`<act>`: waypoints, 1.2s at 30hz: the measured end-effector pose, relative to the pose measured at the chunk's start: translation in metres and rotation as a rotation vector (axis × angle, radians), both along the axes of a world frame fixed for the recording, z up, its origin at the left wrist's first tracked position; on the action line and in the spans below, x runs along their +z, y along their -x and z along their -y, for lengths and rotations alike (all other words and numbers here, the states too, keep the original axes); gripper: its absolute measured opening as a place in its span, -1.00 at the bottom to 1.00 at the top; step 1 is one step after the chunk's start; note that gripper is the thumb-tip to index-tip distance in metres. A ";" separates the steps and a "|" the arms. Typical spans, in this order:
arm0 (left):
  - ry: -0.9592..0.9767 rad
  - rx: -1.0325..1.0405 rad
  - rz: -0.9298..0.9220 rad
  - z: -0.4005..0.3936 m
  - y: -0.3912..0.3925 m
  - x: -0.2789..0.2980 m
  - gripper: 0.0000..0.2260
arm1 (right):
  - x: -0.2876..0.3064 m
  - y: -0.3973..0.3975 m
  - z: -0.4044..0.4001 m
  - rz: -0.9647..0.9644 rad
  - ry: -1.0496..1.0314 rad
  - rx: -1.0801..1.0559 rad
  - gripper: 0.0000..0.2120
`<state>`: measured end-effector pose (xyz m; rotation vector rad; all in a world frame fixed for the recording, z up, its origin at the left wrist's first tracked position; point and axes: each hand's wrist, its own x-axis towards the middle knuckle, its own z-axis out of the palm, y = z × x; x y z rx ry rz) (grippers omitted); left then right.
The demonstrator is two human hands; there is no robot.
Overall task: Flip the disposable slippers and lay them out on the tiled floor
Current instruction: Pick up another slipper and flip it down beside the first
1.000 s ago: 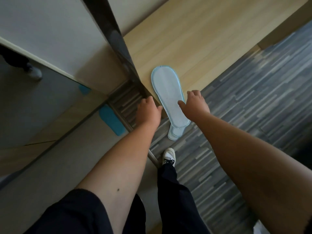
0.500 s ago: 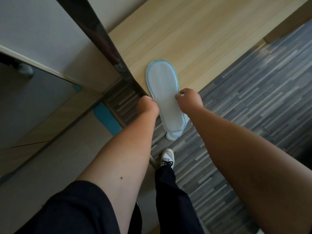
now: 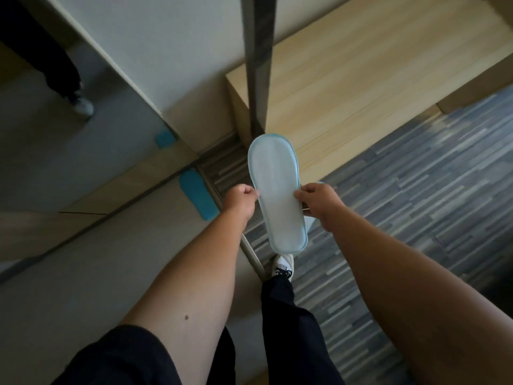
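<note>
The left hand (image 3: 240, 202) and the right hand (image 3: 319, 202) each pinch one long edge of the disposable slippers (image 3: 276, 195) at about mid-length, fingers closed on the fabric. The slippers are held in the air, above the tiled floor (image 3: 402, 207) and in front of the edge of a pale wooden platform (image 3: 347, 87). The flat, pale sole side with blue stitched trim faces the camera. A sliver of blue-edged fabric shows just behind the right hand, which suggests a second slipper stacked behind the first; the view does not confirm this.

Task status, as judged from this view: pick-up is complete. The flip is not yet done, since the sole side faces upward. No slipper lies on the tiled floor. Remaining steps: separate the pair if stacked, turn each slipper over, and lay both on the tiled floor, near the person's shoe (image 3: 283, 263).
</note>
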<state>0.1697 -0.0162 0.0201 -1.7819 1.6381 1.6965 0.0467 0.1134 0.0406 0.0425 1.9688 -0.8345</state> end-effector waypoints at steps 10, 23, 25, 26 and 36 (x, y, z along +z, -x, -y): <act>0.064 0.200 -0.085 0.088 -0.217 0.031 -0.76 | 0.034 -0.177 0.120 0.083 0.130 0.243 -0.96; 0.344 0.135 0.083 0.165 -0.393 0.029 -0.76 | 0.018 -0.368 0.230 -0.275 0.090 0.484 -0.91; 0.263 0.242 -0.019 0.162 -0.385 0.023 -0.76 | 0.017 -0.377 0.237 -0.351 0.087 0.558 -0.90; 0.222 0.298 -0.064 0.160 -0.379 0.020 -0.75 | 0.015 -0.381 0.238 -0.379 0.096 0.586 -0.90; 0.061 0.608 -0.250 0.166 -0.347 -0.024 -0.75 | -0.037 -0.377 0.250 -0.563 0.278 0.951 -0.80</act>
